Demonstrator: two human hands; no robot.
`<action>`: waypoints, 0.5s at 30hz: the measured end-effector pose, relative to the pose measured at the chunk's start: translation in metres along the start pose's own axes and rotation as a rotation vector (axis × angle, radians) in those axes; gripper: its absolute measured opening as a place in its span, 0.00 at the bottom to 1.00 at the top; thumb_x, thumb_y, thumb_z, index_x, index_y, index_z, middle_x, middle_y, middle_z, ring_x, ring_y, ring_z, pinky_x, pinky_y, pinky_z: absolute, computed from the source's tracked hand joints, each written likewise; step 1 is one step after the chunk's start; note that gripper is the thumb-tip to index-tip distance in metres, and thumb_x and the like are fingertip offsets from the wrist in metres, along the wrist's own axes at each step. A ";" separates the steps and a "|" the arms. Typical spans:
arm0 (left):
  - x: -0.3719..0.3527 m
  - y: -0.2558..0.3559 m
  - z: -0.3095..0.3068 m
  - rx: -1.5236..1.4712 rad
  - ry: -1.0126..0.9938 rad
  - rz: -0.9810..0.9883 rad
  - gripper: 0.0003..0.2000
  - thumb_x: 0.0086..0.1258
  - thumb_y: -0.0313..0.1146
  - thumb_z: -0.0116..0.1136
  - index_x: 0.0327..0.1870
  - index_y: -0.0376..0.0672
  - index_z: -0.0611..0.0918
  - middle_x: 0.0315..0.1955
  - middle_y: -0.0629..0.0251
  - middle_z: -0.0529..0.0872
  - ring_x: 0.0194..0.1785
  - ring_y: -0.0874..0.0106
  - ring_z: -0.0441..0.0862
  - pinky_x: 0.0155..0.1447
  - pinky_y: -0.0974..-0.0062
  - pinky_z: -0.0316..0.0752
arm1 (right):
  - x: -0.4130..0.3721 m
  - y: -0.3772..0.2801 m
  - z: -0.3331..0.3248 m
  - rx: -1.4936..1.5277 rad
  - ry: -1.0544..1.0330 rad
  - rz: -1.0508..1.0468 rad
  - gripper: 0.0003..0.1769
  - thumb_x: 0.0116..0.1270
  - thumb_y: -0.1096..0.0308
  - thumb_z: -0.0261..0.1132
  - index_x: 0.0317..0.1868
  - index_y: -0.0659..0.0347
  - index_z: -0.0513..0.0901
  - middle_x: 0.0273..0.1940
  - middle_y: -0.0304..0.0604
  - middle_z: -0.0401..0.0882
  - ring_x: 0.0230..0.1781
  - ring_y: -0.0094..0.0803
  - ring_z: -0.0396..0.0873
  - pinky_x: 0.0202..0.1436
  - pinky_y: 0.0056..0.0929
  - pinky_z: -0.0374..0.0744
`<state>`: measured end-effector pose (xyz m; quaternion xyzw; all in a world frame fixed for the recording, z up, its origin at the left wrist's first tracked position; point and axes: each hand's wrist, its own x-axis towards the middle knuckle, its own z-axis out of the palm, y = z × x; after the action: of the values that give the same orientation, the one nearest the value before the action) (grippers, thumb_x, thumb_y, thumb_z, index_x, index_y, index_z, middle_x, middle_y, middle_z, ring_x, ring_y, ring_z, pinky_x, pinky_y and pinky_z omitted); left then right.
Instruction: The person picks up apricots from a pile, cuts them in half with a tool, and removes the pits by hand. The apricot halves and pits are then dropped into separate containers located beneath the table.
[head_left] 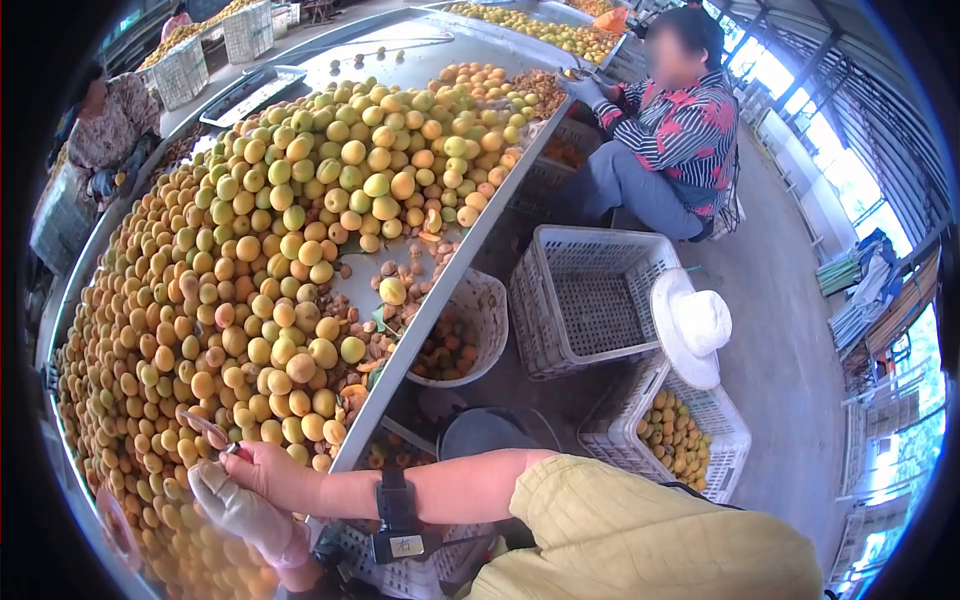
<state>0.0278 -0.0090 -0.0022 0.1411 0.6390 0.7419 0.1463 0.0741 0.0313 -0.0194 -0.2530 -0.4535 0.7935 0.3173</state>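
My right hand (268, 474), bare, is closed around a small hand tool (207, 430) with a curved, pinkish end that points up and left. Just below and touching it is my left hand (240, 508) in a whitish glove, its fingers together and bent; whatever they hold is hidden. Both hands are over the near edge of a big heap of yellow-orange and greenish apricots (250, 290) on a metal table (440, 285). Split apricot pieces and loose pits (405, 268) lie along the table's rim.
Below the rim stand a white bucket (490, 310) with fruit scraps, a white plastic crate (590, 290), and another crate (725, 430) holding apricots. A white hat (695, 325) rests on the crates. Co-workers sit at right (670, 130) and far left (110, 130).
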 end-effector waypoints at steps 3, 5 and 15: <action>0.008 -0.011 -0.010 0.069 -0.125 0.123 0.10 0.79 0.37 0.50 0.44 0.39 0.76 0.35 0.70 0.77 0.36 0.80 0.73 0.42 0.78 0.73 | 0.002 0.001 -0.001 0.119 -0.047 0.102 0.21 0.74 0.53 0.56 0.44 0.67 0.79 0.33 0.38 0.80 0.36 0.21 0.76 0.43 0.22 0.76; 0.013 -0.015 -0.016 0.115 -0.299 0.254 0.09 0.79 0.35 0.50 0.40 0.39 0.75 0.33 0.72 0.76 0.35 0.81 0.70 0.39 0.80 0.72 | -0.001 -0.003 -0.005 0.250 -0.086 0.201 0.23 0.74 0.50 0.55 0.46 0.66 0.79 0.36 0.38 0.81 0.37 0.22 0.76 0.44 0.23 0.77; -0.012 0.044 0.005 -0.141 -0.169 -0.020 0.13 0.77 0.37 0.47 0.29 0.44 0.70 0.29 0.69 0.73 0.37 0.74 0.70 0.47 0.71 0.69 | -0.005 -0.042 -0.022 0.146 -0.175 0.468 0.24 0.69 0.42 0.63 0.50 0.53 0.77 0.25 0.34 0.77 0.11 0.21 0.66 0.14 0.18 0.67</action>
<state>0.0394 -0.0150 0.0418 0.1861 0.5721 0.7688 0.2166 0.1047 0.0564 0.0083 -0.2580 -0.3498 0.8948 0.1022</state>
